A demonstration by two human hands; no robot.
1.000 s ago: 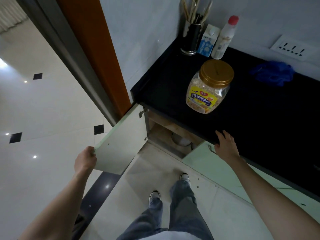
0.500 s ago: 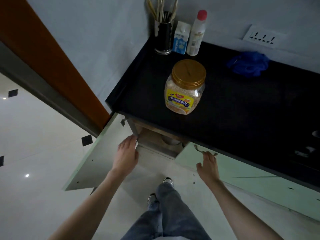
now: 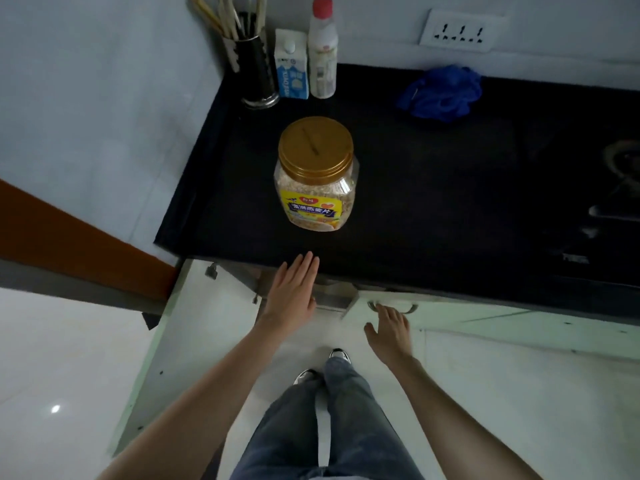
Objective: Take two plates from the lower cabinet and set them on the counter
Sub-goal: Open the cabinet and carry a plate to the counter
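Note:
The black counter (image 3: 433, 209) runs across the upper half of the view, with the lower cabinet under its front edge. The left cabinet door (image 3: 194, 341) stands swung wide open; the right door (image 3: 485, 320) is partly open. My left hand (image 3: 292, 292) is flat with fingers straight, held in front of the cabinet opening (image 3: 332, 294), its fingertips at the counter's front edge. My right hand (image 3: 389, 332) is spread just below the right door's metal handle (image 3: 393, 306), holding nothing. No plates are visible; the cabinet's inside is dark and mostly hidden.
A jar of oats with a gold lid (image 3: 316, 174) stands near the counter's front. A utensil holder (image 3: 254, 71), a small carton (image 3: 292, 64) and a white bottle (image 3: 322, 50) sit in the back corner. A blue cloth (image 3: 441, 93) lies further right. A stove (image 3: 620, 188) is at the right edge.
My left hand let go of the left door's edge and moved in to the cabinet opening. My right hand dropped from the counter edge to the right door's handle. The view shifted left over the counter.

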